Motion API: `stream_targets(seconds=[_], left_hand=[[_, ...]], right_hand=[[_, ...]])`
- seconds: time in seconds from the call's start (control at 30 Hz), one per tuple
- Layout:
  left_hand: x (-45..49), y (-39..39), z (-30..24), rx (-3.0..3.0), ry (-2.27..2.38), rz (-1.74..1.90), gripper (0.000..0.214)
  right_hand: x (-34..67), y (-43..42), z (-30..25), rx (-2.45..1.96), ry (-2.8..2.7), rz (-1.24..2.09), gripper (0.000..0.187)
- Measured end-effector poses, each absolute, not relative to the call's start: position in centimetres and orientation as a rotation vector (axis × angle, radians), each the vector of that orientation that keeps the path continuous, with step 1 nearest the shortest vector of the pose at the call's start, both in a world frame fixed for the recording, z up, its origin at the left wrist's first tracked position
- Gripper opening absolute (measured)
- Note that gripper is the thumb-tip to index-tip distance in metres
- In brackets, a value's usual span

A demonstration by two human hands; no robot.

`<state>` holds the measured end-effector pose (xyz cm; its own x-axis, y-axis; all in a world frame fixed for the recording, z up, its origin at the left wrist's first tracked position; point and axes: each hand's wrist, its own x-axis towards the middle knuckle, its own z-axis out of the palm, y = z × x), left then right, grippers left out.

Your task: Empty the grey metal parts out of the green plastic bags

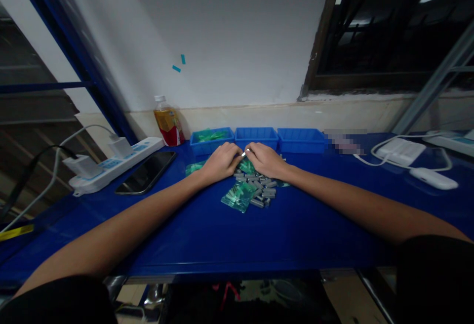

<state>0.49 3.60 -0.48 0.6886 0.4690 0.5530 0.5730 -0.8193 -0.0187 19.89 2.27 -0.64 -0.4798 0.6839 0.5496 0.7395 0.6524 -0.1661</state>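
Observation:
My left hand (222, 162) and my right hand (267, 160) meet above the middle of the table, fingers closed and fingertips almost touching. Between them shows a small silvery metal piece (243, 154), pinched from both sides; its exact kind is too small to make out. Beneath and in front of my hands lies a heap of short grey metal pieces (263, 190). A green-tinted plastic bag (239, 195) with small pale parts inside rests at the near side of the heap. More green plastic (194, 167) lies beside my left wrist.
Three blue bins stand along the wall: the left bin (211, 144) holds green packets. To the left are a drink bottle (169, 122), a phone (146, 173) and a power strip (114, 166). White chargers with cables (402, 151) lie at the right on the blue table (237, 242).

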Motion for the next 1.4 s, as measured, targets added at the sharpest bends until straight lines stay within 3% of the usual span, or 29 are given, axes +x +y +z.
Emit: stream_targets(seconds=[0.3, 0.73, 1.07, 1.4], left_hand=[[0.5, 3.5, -0.3, -2.72, -0.818, -0.872, 0.019], [0.4, 3.9, -0.6, -2.694, -0.705, -0.846, 0.021], [0.5, 3.8, -0.4, -2.687, -0.802, -0.908, 0.023], [0.6, 3.8, -0.5, -2.674, -0.763, -0.802, 0.029]], right_hand=[[20.1, 2.2, -0.6, -1.022, -2.288, -0.017, 0.018], [20.0, 2.8, -0.7, -0.991, -2.313, -0.127, 0.035], [20.0, 1.6, -0.4, -0.929, -2.194, -0.021, 0.013], [19.9, 2.3, -0.8, -0.956, -2.215, -0.127, 0.023]])
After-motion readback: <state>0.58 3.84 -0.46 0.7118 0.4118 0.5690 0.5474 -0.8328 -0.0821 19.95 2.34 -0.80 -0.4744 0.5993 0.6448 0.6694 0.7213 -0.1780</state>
